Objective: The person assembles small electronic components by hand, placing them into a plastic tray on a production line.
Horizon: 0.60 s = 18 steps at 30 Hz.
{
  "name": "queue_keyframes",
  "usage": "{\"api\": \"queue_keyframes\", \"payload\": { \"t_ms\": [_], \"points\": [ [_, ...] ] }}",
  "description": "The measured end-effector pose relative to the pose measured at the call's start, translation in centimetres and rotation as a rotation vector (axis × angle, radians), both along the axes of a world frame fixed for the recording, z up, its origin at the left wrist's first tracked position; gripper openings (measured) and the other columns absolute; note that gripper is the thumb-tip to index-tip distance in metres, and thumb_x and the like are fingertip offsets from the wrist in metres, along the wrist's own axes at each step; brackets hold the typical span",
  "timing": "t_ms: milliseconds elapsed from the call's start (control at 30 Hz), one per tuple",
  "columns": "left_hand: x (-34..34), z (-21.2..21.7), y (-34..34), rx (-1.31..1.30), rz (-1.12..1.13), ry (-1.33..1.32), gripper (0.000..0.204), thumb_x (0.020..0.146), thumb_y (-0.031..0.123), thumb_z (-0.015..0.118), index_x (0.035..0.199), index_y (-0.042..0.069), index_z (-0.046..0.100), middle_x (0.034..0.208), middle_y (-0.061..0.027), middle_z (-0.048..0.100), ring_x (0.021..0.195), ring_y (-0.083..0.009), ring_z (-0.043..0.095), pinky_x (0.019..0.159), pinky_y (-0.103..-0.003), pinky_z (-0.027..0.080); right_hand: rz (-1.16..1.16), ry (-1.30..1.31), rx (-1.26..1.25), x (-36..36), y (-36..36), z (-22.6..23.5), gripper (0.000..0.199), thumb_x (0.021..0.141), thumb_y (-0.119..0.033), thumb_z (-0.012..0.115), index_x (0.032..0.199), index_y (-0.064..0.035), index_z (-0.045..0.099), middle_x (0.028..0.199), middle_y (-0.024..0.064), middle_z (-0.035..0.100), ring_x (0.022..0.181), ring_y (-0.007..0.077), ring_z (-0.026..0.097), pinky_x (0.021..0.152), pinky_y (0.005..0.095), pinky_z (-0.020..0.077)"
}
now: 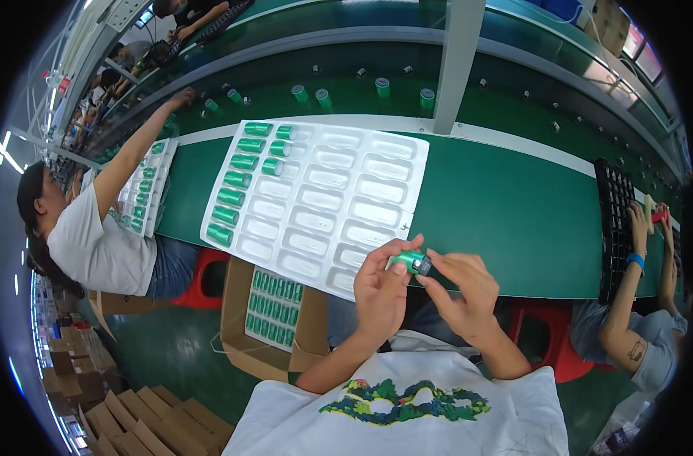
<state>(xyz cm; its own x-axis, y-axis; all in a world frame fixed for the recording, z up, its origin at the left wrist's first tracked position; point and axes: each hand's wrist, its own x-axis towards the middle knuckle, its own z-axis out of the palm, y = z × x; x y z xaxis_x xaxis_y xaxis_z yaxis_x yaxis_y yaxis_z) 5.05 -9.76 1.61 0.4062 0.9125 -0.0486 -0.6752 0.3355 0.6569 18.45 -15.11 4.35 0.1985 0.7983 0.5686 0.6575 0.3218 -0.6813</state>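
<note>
Between thumb and fingers, the left hand (383,289) is holding a small, shiny green cylinder (409,261); the right hand (468,292) is pinching its dark end, near a white compartmented plastic tray (314,220).

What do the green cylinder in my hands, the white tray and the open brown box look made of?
Green cylinder: glossy, catching light; plastic or coated metal, I can't tell. White tray: probably thin moulded plastic, slightly shiny, judging by its formed pockets. Brown box: apparently matte cardboard, given its folding flaps.
</note>
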Motion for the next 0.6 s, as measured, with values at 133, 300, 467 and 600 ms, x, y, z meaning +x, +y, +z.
{"api": "queue_keyframes", "payload": {
  "t_ms": [133, 300, 467, 600],
  "points": [
    [0.0, -0.2, -0.2, 0.020, 0.027, 0.003, 0.020, 0.096, -0.002, 0.050, 0.116, 0.000, 0.052, 0.121, -0.0151, 0.052, 0.130, -0.0383, 0.047, 0.104, -0.041, 0.046, 0.046, 0.018, -0.019, 0.5, 0.0, 0.3, 0.030, 0.072, -0.006, 0.078, 0.099, 0.0008, 0.069, 0.103, 0.0131, 0.072, 0.085, 0.0261, 0.067, 0.075, 0.0344, 0.0498],
    [-0.3, -0.5, 0.4, 0.038, -0.014, 0.027, 0.019, 0.096, -0.002, 0.051, 0.115, -0.001, 0.052, 0.121, -0.0152, 0.052, 0.129, -0.0390, 0.047, 0.104, -0.042, 0.046, 0.068, -0.028, -0.067, 0.8, 0.2, 0.5, 0.031, 0.074, -0.006, 0.077, 0.103, 0.0004, 0.068, 0.105, 0.0131, 0.071, 0.088, 0.0266, 0.067, 0.076, 0.0352, 0.0498],
    [-0.6, -0.6, 0.9, 0.059, -0.042, 0.051, 0.021, 0.096, -0.001, 0.050, 0.117, -0.003, 0.052, 0.123, -0.0168, 0.052, 0.129, -0.0372, 0.047, 0.106, -0.042, 0.044, 0.089, -0.074, -0.058, 1.0, 0.6, 0.1, 0.032, 0.075, -0.004, 0.076, 0.106, 0.0016, 0.067, 0.105, 0.0131, 0.070, 0.089, 0.0270, 0.066, 0.076, 0.0364, 0.0492],
    [-0.5, 0.5, 1.6, 0.046, -0.128, 0.112, 0.031, 0.097, 0.001, 0.048, 0.128, -0.006, 0.047, 0.137, -0.0225, 0.047, 0.130, -0.0333, 0.048, 0.108, -0.041, 0.042, 0.103, -0.157, 0.024, 1.4, 1.1, -0.5, 0.039, 0.071, -0.001, 0.079, 0.107, 0.0017, 0.065, 0.104, 0.0145, 0.070, 0.085, 0.0269, 0.067, 0.071, 0.0348, 0.0477]
  ]
}}
